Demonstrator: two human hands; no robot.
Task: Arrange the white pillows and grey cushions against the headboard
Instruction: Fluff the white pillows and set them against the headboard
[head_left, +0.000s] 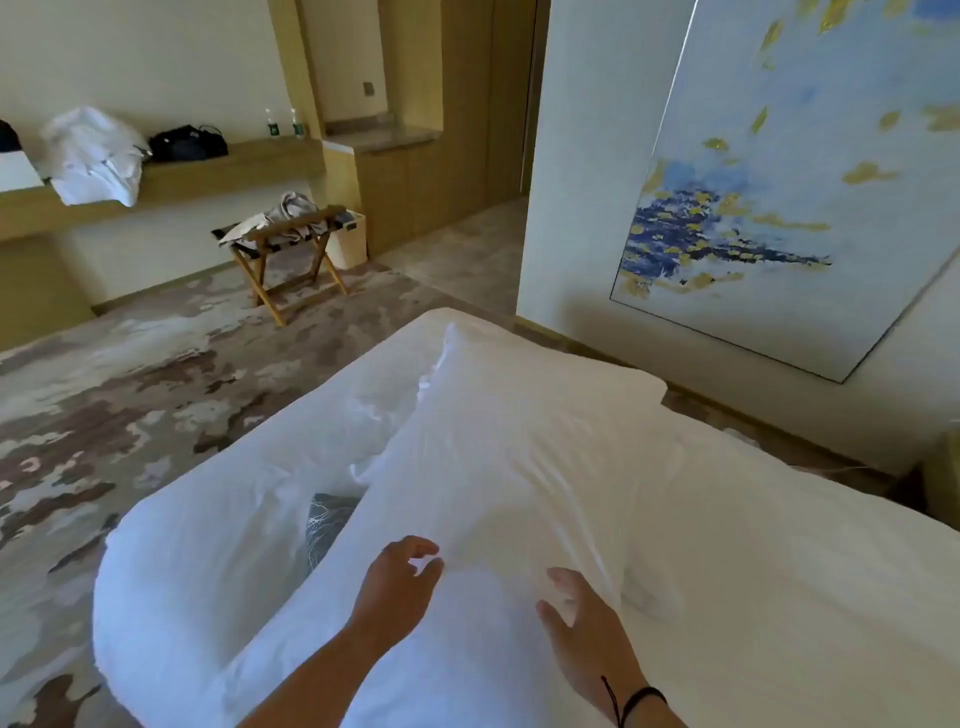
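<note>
A large white pillow (498, 467) lies lengthwise on the white bed (779, 571), its far corner sticking up. Beside it on the left lies a second white pillow (208, 566) at the bed's edge. A grey patterned cushion (324, 525) peeks out from the gap between the two pillows, mostly hidden. My left hand (397, 587) hovers at the near end of the large pillow, fingers loosely curled and holding nothing. My right hand (582, 618) rests on the same pillow's near end with fingers spread. No headboard is in view.
A patterned carpet (130, 395) covers the floor left of the bed. A wooden luggage rack (291, 249) with cloth stands beyond it. A wall shelf (208, 176) carries white linen, a black bag and bottles. A large painting (779, 182) hangs on the right wall.
</note>
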